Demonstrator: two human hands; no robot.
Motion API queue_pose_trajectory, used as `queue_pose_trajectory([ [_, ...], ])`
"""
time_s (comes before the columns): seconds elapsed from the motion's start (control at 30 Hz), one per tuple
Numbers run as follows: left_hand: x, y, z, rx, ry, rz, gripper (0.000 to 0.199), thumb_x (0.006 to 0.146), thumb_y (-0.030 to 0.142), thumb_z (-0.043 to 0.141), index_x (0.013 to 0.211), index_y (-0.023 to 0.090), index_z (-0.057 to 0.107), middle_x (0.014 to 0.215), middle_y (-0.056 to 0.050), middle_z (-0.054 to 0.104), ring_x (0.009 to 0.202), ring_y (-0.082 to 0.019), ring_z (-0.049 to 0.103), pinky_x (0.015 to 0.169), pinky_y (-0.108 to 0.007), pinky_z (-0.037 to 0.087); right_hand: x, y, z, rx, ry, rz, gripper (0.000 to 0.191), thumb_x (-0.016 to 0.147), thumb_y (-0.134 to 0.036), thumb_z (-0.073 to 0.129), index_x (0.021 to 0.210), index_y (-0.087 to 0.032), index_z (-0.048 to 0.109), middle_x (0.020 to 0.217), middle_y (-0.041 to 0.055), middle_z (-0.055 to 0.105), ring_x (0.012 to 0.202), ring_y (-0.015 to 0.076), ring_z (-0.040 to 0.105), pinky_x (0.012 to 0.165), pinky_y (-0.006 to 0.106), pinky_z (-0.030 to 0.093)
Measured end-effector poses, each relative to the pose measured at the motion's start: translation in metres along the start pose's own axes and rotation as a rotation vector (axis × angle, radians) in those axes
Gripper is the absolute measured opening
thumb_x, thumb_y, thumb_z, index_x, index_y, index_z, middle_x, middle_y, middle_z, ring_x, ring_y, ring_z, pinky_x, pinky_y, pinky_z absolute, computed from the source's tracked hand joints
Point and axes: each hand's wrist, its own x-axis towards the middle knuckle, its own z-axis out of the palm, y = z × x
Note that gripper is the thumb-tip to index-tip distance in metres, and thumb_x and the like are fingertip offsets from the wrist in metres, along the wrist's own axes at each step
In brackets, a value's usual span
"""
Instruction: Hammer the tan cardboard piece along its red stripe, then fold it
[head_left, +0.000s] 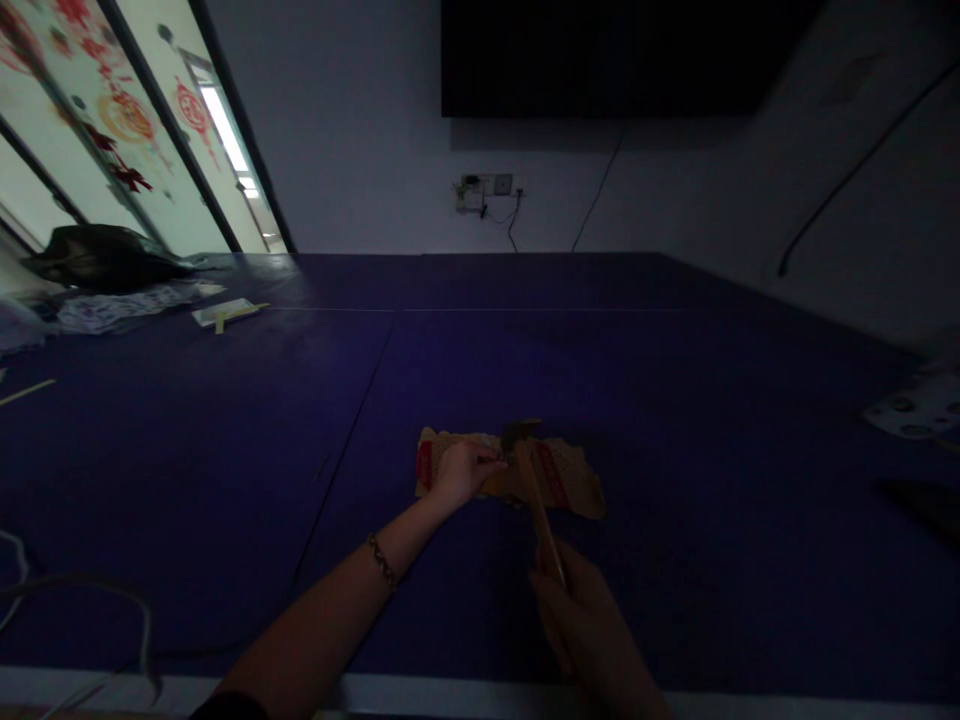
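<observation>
Dim wall point(360, 150), purple tabletop point(720, 420) under cardboard point(579, 482).

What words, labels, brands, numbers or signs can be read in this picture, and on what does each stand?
None can be read with certainty.
Red patches on the brown cardboard piece: too dark and blurred to tell any lettering.
Red hanging decorations by the glass panels: any characters are too blurred to read.
Patterned sheeting at the left: marks too small to make out.
</observation>
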Motion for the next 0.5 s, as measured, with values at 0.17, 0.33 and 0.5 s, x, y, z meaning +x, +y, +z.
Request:
queue_pose_trajectory([
  [0.17, 0.002, 0.000, 0.000, 0.011, -0.008, 0.030, 0.014, 0.073, 0.027, 0.060, 0.069, 0.018, 0.070, 0.062, 0.002, 0.065, 0.060, -0.013, 0.057, 0.053, -0.021, 0.036, 0.001, -0.007, 0.000, -0.052, -0.014, -0.013, 0.011, 0.064, -0.031, 0.042, 0.064, -0.020, 0.042, 0.051, -0.0060, 0.036, 0.044, 0.0101, 0.034, 0.041, 0.022, 0.028],
  [0.33, 0.004, -0.003, 0.002, -0.018, -0.009, 0.045, 0.015, 0.073, 0.028, 0.060, 0.074, 0.017, 0.071, 0.073, -0.002, 0.069, 0.069, -0.016, 0.061, 0.061, -0.023, 0.041, -0.003, -0.013, 0.002, -0.008, -0.047, 0.011, 0.011, 0.064, -0.032, 0.042, 0.064, -0.021, 0.040, 0.049, -0.0072, 0.035, 0.041, 0.0089, 0.031, 0.039, 0.022, 0.025],
  [0.5, 0.005, -0.004, 0.004, -0.035, -0.013, 0.056, 0.014, 0.072, 0.026, 0.061, 0.071, 0.016, 0.071, 0.070, -0.001, 0.068, 0.065, -0.015, 0.060, 0.059, -0.022, 0.041, -0.003, -0.010, 0.006, 0.049, -0.097, 0.062, 0.012, 0.066, -0.033, 0.042, 0.066, -0.022, 0.038, 0.041, -0.0108, 0.030, 0.031, 0.0073, 0.025, 0.034, 0.022, 0.020],
])
